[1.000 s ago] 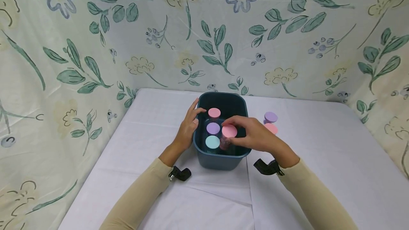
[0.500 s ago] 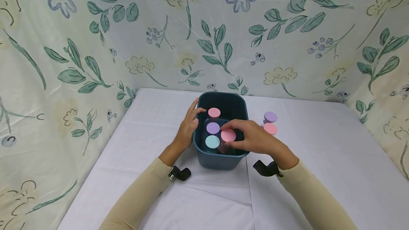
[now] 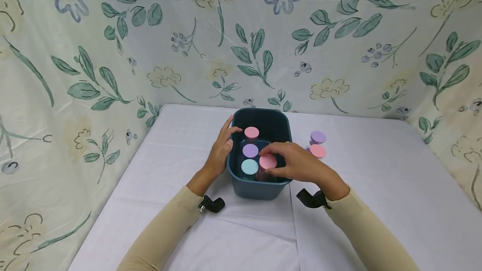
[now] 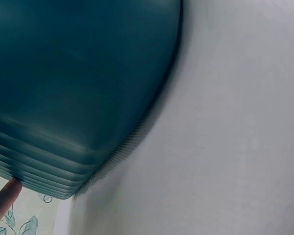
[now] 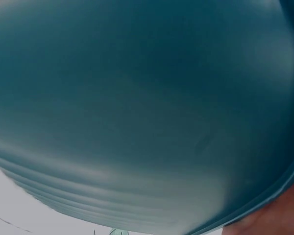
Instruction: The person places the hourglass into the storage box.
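A dark teal plastic bin (image 3: 260, 191) stands on the white-covered table. My left hand (image 3: 218, 149) holds its left side, with a finger reaching over the rim; the left wrist view shows a fingertip (image 4: 12, 188) against the ribbed outer wall. Inside the bin, my right hand (image 3: 303, 163) pinches a small jar with a pink lid (image 3: 267, 162) between thumb and fingers, near the front right. To its left are a light-blue-lidded jar (image 3: 249, 166) and a purple-lidded jar (image 3: 250, 151). Another pink-lidded jar (image 3: 251, 132) sits further back. The lower parts of the jars are partly hidden.
Right of the bin, partly behind my right hand, stand a purple-lidded jar (image 3: 318, 137) and a pink-lidded jar (image 3: 318, 151). A floral cloth (image 3: 211, 53) hangs behind the table and along its sides.
My right hand has lowered the pink-lidded jar slightly, down and toward the front of the bin beside the light-blue lid. The left hand stays where it was.
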Action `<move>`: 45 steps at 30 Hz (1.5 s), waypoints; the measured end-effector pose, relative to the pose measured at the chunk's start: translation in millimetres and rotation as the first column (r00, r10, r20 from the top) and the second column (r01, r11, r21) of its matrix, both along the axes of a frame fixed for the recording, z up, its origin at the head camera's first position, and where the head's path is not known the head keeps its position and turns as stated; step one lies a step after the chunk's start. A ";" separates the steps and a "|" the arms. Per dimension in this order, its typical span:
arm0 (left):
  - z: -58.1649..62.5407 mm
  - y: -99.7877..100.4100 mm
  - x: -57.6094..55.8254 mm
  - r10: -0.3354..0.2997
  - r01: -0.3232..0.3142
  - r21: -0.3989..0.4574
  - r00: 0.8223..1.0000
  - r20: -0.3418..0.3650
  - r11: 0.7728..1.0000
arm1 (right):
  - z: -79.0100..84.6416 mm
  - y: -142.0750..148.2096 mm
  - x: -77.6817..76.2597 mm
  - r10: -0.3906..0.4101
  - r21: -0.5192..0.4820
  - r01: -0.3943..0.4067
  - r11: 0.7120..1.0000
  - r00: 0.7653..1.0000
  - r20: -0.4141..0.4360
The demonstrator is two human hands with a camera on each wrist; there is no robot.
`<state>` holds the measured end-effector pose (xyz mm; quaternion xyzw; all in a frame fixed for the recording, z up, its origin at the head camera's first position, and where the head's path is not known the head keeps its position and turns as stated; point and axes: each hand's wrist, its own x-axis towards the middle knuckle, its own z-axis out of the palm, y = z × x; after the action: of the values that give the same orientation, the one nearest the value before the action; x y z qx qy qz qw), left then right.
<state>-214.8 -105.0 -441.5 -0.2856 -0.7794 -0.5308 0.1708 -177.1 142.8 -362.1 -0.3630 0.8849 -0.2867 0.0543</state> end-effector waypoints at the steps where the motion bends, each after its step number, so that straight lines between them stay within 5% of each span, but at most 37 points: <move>1: 5.2 0.3 3.9 -0.007 0.007 0.007 1.000 0.004 1.000 | -0.2 -0.2 0.1 -0.003 0.005 0.003 1.000 1.000 0.000; 4: 20.5 1.5 15.0 -0.027 0.027 0.029 0.999 0.026 0.999 | 0.1 -1.7 1.2 -0.017 0.014 0.017 1.000 1.000 0.006; 45: 21.3 0.6 14.0 -0.045 0.044 0.018 0.999 0.004 0.999 | 5.3 -10.4 -1.7 -0.016 0.174 0.016 0.985 1.000 0.002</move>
<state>-200.8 -104.4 -420.2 -0.3002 -0.7686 -0.5419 0.1598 -178.7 132.4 -356.8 -0.3491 0.9094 -0.2094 0.0850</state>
